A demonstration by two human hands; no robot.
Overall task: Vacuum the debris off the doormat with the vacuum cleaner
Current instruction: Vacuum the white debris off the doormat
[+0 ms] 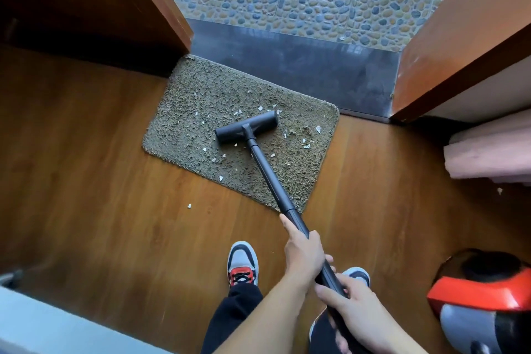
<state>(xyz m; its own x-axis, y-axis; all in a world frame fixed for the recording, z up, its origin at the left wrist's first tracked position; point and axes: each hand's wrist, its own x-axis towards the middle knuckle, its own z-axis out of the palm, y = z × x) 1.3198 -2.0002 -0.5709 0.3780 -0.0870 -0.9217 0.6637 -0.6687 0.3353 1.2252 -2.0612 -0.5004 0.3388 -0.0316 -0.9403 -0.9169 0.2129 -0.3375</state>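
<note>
- Your left hand (304, 254) is gripping the wand (271, 178) higher up, fingers curled round the tube. Your right hand (349, 300) is holding it lower, closer to your body, also wrapped round it.
- The wand is running forward and left from your hands to the nozzle (247, 127), which is lying flat near the middle of the doormat (195, 89).
- The doormat is lying on the wood floor (86, 167), with its far edge along the threshold (287, 66).
- White debris (318, 129) is lying on every side of the nozzle, and one bit (189, 205) is on the floor beside the mat.
- The vacuum body (482, 293) is standing at your right.
- I think you are in the middle of the sweeping step, and much debris is left.
- The next move is asking for slow strokes with the nozzle kept flat, first toward the right corner and then the near edge. Press lightly, because the mat may slide.
</note>
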